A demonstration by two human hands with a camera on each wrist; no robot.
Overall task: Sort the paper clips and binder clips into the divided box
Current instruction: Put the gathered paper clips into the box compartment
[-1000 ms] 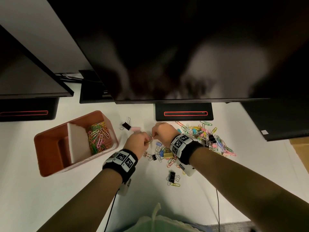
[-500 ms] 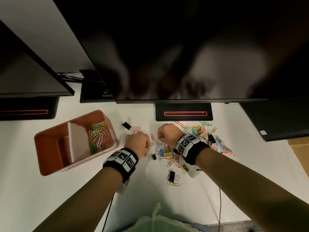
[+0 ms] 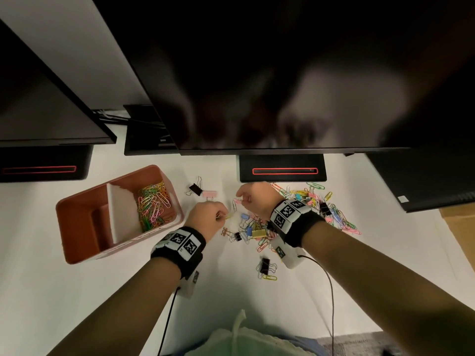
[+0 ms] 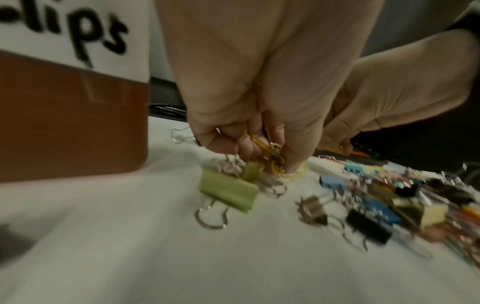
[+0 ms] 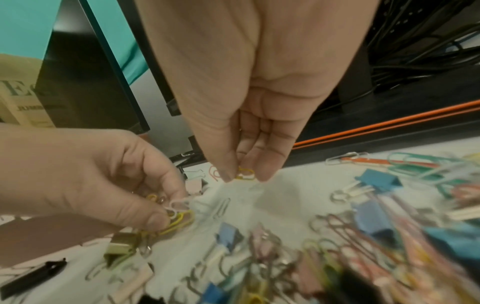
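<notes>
A terracotta divided box (image 3: 77, 227) stands at the left, its right compartment holding several coloured paper clips (image 3: 153, 204). My left hand (image 3: 209, 219) (image 4: 259, 148) pinches a small bunch of paper clips (image 4: 270, 153) (image 5: 176, 214), yellow and white, low over the table. My right hand (image 3: 253, 197) (image 5: 241, 174) pinches a yellow paper clip (image 5: 245, 174) beside it. A mixed pile of paper clips and binder clips (image 3: 303, 214) lies under and right of my right wrist. A green binder clip (image 4: 228, 190) lies below the left fingertips.
Large dark monitors overhang the back of the white table; a black stand (image 3: 282, 168) with a red line sits behind the pile. A black binder clip (image 3: 195, 189) and a pink one (image 3: 209, 194) lie between box and hands. Another black binder clip (image 3: 264, 265) lies nearer me.
The two hands, which touched a second ago, have drawn apart: the right went up and right with one clip, the left stayed low with its bunch.
</notes>
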